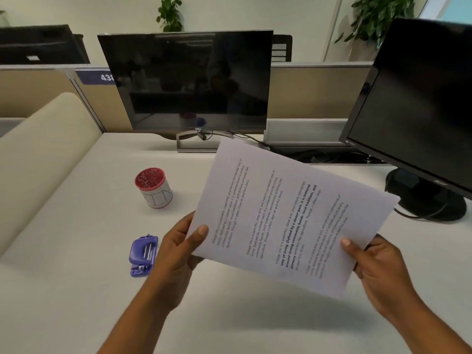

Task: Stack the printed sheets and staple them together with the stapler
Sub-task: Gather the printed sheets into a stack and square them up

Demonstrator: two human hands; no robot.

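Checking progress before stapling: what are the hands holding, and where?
The printed sheets, lifted off the desk: left hand at one near corner, right hand at the other.

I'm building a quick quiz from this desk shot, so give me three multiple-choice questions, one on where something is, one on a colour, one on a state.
1. Where is the stapler?
A. On the desk, left of the left hand
B. In the right hand
C. On the sheets

2. What colour is the stapler?
A. Red
B. Purple
C. Black

3. How are the sheets held?
A. Lying flat on the desk
B. By one hand
C. By both hands, above the desk

Answers: 1 A, it lies beside the left wrist; 2 B, its body is purple; 3 C, thumbs press both lower edges.
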